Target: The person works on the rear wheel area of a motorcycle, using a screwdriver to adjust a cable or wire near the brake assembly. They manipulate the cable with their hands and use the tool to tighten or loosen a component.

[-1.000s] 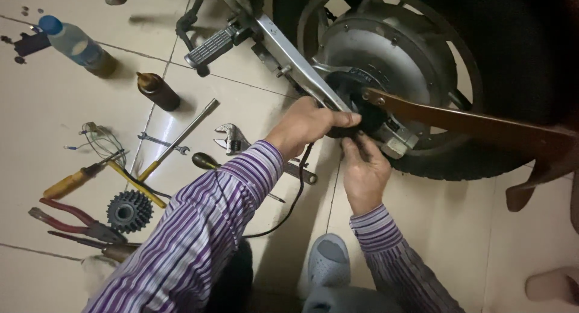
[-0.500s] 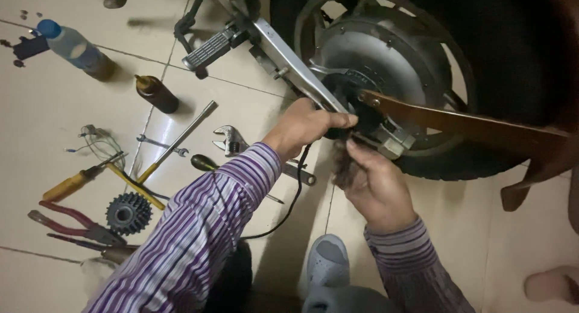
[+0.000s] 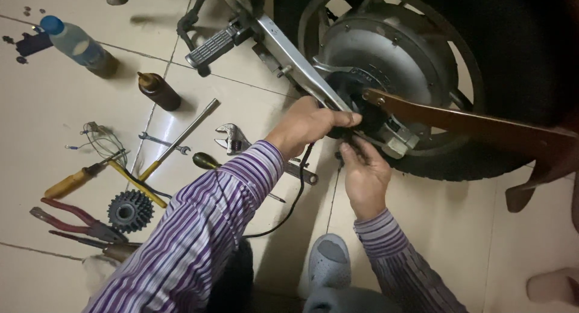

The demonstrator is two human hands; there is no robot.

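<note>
Here, both hands work at the axle (image 3: 356, 123) of the hub motor wheel (image 3: 386, 66), low beside the silver frame arm (image 3: 295, 63). The left hand (image 3: 304, 125) is curled over the axle end; the right hand (image 3: 363, 175) pinches just beneath it. An adjustable wrench (image 3: 232, 138) lies nearby on the tiled floor (image 3: 48, 96).

Illumination is dim and warm, with the brightest zone on the floor tiles (image 3: 72, 90) at far left. Brightness falls off toward the right, where the tyre (image 3: 512, 66) reads as near-black with no surface detail. A soft sheen lies on the hub (image 3: 386, 53). Soft shadows lie to the right of the bottle (image 3: 75, 43) and under the left hand (image 3: 307, 123) (light arrives from the left). Focus is fair at centre; the near sleeve (image 3: 181, 252) is slightly soft. Fine noise covers dark areas.
</note>
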